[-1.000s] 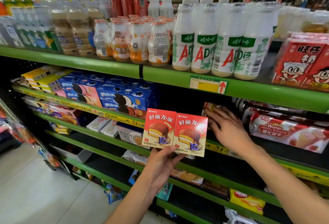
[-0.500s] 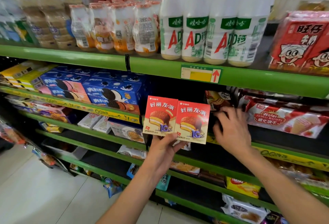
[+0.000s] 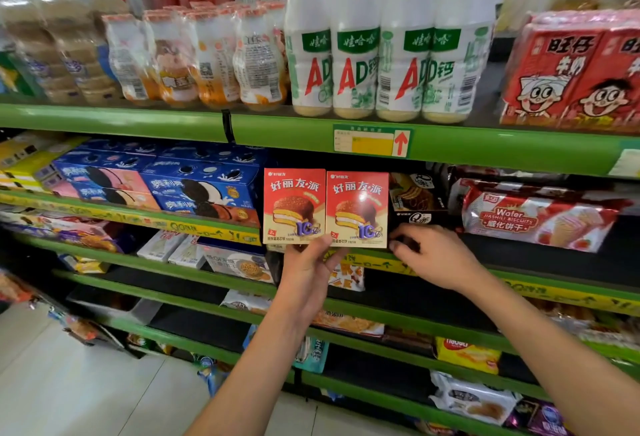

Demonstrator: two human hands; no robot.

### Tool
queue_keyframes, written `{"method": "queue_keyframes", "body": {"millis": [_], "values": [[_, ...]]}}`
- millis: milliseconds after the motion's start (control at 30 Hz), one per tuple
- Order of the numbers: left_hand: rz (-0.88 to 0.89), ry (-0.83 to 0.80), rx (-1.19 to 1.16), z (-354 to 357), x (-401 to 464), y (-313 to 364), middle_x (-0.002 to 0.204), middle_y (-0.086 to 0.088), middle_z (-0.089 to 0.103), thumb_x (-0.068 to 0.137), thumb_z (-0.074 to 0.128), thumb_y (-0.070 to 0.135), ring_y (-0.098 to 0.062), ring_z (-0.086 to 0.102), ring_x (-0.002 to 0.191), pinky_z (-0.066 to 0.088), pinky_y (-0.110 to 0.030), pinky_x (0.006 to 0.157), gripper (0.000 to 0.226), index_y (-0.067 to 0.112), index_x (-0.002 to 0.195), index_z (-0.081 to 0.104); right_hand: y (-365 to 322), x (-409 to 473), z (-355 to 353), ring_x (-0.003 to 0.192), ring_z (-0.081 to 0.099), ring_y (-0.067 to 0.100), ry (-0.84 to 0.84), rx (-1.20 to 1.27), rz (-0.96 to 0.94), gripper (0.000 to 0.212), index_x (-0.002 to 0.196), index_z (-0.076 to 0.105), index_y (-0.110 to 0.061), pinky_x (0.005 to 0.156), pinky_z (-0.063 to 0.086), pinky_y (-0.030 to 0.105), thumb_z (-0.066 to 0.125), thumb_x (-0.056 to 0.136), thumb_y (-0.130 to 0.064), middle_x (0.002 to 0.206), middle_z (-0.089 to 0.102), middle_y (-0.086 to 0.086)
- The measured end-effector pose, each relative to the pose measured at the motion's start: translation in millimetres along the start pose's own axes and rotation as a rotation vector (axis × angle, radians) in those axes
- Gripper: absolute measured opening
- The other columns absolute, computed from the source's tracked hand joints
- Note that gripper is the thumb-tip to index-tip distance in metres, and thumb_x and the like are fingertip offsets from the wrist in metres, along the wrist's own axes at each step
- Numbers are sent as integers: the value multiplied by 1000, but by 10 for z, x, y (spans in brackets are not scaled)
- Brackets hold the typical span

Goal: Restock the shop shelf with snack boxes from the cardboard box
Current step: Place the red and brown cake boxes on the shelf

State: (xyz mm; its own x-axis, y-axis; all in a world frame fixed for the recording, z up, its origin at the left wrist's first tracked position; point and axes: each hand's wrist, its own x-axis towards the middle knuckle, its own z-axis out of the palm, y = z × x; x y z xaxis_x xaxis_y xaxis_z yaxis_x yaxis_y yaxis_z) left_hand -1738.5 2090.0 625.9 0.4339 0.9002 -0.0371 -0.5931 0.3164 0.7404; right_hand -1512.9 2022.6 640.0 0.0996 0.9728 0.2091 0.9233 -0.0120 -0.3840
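My left hand (image 3: 308,273) grips two red snack boxes (image 3: 325,207) side by side from below, upright, in front of the second green shelf (image 3: 450,264). My right hand (image 3: 436,255) is just right of them at the shelf's front edge, fingers curled, fingertips at a black snack box (image 3: 417,200) that stands on that shelf; whether it grips the box is unclear. The cardboard box is out of view.
Blue cookie boxes (image 3: 194,190) stand left of the red boxes and a wafer biscuit pack (image 3: 533,221) lies to the right. Drink bottles (image 3: 377,44) line the top shelf. Lower shelves hold scattered packets, with dark gaps between. Pale tiled floor (image 3: 69,383) lies at lower left.
My right hand has drawn back from deep in the shelf to its front edge. My left hand has lifted the two red boxes closer to the shelf opening.
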Motion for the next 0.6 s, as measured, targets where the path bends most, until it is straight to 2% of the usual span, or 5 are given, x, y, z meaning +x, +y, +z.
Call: {"method": "queue_keyframes", "body": {"millis": [100,200,367,467,600], "values": [[2,2,28,-2,-2,-14,122,-13,65,72,78,6,-28,66,112,56,-38,86,86,30,142,33,12,19,-33,73,57,-1,-49,87,28,30,116,60,-39,58,39,25,51,90,-52,83,63,-16],[-3,23,59,6,-2,-21,130,-16,60,75,74,6,-28,66,112,56,-40,90,102,29,153,14,17,39,-18,71,55,3,-54,46,27,28,114,60,-40,57,37,24,55,89,-51,81,60,-16],[8,15,73,10,-9,-31,126,-14,64,75,73,6,-27,67,112,57,-37,86,96,32,150,20,45,26,-10,77,57,8,-67,29,16,30,112,62,-42,60,39,24,53,86,-55,90,64,-13],[-1,12,46,-16,4,-34,123,-12,66,75,75,7,-28,66,112,56,-36,85,98,33,151,19,37,29,-19,77,57,4,-97,31,18,25,109,63,-43,60,39,24,55,88,-53,88,62,-17],[1,1,26,-33,2,-33,122,-13,65,68,85,13,-27,66,111,56,-35,84,99,27,149,29,33,28,-35,78,56,-2,-113,57,28,22,108,63,-43,62,40,26,58,88,-52,86,58,-20]]}}
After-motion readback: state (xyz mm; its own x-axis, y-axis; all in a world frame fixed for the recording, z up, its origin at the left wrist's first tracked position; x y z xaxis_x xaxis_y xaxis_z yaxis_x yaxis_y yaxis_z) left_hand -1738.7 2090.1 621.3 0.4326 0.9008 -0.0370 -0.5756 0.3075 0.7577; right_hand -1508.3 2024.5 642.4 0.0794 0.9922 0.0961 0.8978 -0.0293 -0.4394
